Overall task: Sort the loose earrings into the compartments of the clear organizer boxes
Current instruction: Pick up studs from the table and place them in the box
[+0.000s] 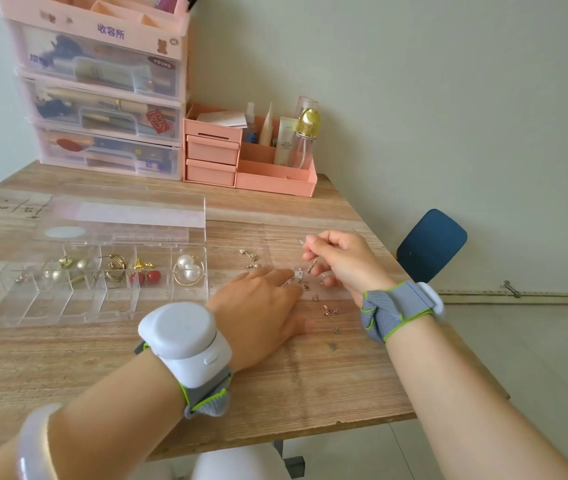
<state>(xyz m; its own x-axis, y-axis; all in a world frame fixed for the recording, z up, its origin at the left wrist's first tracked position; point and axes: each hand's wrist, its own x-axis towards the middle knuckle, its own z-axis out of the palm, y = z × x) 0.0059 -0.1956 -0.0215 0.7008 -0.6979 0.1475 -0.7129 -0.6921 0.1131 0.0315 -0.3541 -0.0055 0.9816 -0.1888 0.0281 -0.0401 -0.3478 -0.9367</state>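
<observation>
Wooden table [171,375] bearing clear organizer box [95,299], loose earrings [327,306], pink drawer tower [102,98], peach desk organizer [275,181].

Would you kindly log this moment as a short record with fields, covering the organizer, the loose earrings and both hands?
organizer box: clear organizer box, lid open, left on the wooden table
filled compartments: pearl hoop earrings, red bead earrings, gold hoops
front compartments: mostly bare
loose earrings: small studs scattered right of the box
left hand: left hand flat on table, fingertips at the pile
right hand: right hand pinching a small earring
</observation>
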